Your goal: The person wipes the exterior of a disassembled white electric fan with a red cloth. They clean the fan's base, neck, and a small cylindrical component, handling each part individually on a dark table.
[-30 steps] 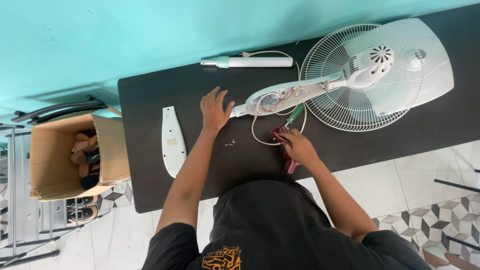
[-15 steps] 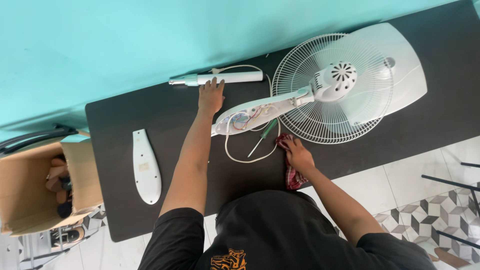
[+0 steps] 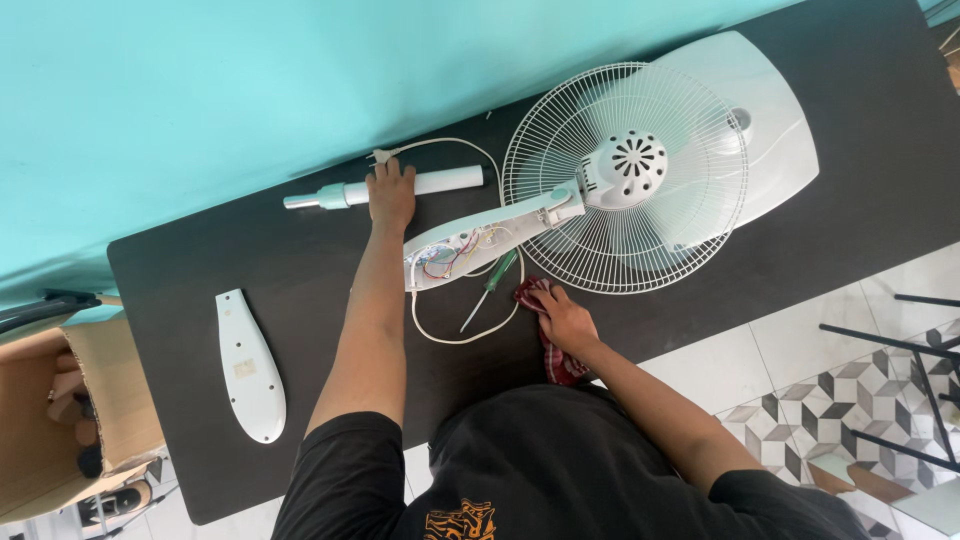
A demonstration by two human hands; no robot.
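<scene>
Cardboard box, white cover plate

Left hand moves off open white fan neck, now lies on white plastic tube. Right hand shifts slightly along red checked cloth.

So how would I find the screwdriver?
Start at the big white round wire fan cage on the black table. Just below its opened white stem with coloured wires lies the thin green-handled screwdriver, the only green tool, beside the right hand.
</scene>
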